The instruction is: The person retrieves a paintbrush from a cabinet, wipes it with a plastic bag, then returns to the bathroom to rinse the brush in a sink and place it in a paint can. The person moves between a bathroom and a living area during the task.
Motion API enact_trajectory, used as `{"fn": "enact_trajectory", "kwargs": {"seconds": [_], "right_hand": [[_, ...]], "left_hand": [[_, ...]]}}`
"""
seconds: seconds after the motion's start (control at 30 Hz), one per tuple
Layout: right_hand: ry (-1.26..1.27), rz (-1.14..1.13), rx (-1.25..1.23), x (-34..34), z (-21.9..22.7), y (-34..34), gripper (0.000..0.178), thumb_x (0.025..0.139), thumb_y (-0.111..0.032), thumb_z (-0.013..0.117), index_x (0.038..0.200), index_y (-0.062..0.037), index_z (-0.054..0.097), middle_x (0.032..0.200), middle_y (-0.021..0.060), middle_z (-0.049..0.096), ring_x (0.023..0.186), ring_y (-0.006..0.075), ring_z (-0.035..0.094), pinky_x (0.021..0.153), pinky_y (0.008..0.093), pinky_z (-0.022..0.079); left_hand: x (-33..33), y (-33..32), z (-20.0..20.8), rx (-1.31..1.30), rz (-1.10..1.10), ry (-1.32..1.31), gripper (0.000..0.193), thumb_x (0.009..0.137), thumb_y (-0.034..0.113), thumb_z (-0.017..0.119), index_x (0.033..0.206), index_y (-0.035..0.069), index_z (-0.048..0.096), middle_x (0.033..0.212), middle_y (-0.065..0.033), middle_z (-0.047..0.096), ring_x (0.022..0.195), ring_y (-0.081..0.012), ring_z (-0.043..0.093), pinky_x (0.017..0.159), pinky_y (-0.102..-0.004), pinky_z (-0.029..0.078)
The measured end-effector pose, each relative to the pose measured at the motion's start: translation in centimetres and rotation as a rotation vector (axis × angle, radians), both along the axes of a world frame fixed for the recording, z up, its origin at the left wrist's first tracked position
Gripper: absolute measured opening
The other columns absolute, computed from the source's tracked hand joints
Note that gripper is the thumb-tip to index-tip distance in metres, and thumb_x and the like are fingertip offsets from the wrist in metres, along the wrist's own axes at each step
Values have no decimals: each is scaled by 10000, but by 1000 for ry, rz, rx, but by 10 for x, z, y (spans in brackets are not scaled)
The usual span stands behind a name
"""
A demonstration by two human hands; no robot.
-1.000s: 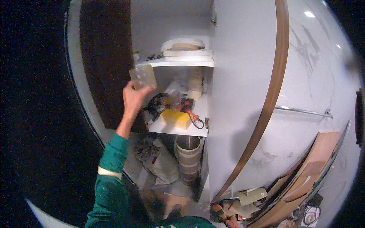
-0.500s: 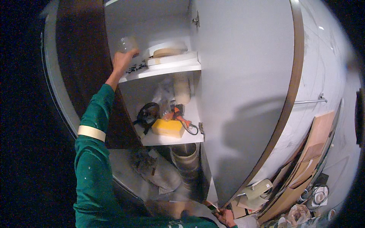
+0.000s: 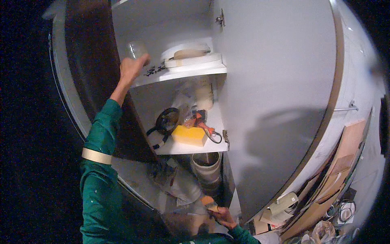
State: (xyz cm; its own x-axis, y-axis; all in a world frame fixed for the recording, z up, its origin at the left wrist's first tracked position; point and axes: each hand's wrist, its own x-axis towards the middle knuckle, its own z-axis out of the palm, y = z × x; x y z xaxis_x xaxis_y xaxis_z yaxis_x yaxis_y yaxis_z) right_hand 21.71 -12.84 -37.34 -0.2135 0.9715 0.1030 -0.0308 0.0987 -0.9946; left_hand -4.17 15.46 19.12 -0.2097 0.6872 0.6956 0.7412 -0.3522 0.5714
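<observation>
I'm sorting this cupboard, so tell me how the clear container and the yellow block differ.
The clear container is see-through; the yellow block is opaque. The container is in the left hand, up by the upper shelf; the block lies on the lower shelf, touched by neither hand. Both are at the open cupboard.

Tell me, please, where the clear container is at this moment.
In the head view, the clear container is at the upper left, in the left hand, to the left of the white coil on the upper shelf.
</observation>
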Motion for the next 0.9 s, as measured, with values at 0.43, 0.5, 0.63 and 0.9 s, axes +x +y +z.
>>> {"fn": "enact_trajectory", "kwargs": {"seconds": [0.43,0.5,0.63,0.9], "right_hand": [[554,215,64,-162,172,123,446,957,-183,564,1350,12,481,1354,108,534,1186,232,564,960,332,455],[741,310,79,-190,197,137,495,953,-208,571,1385,0,447,1409,114,487,1244,213,522,1007,312,414],[537,261,-39,-243,229,139,377,948,-239,583,1253,-17,570,1211,52,604,1074,128,565,914,264,421],[574,424,65,-309,224,111,226,943,-240,600,1034,-45,669,912,-31,649,800,60,539,756,239,425]], "left_hand": [[-44,-65,-2,86,-29,-62,645,640,514,711,878,-86,707,912,-180,698,888,-235,655,795,-325,487],[-55,-81,2,102,-26,-69,641,647,513,708,896,-78,709,917,-163,701,892,-227,653,806,-323,485],[-77,-116,0,148,-21,-57,600,700,499,693,920,-59,720,937,-132,705,918,-199,652,851,-301,476],[-112,-140,-9,191,-167,-42,652,720,520,686,999,-69,704,1001,-166,702,972,-226,660,886,-319,477]]}}
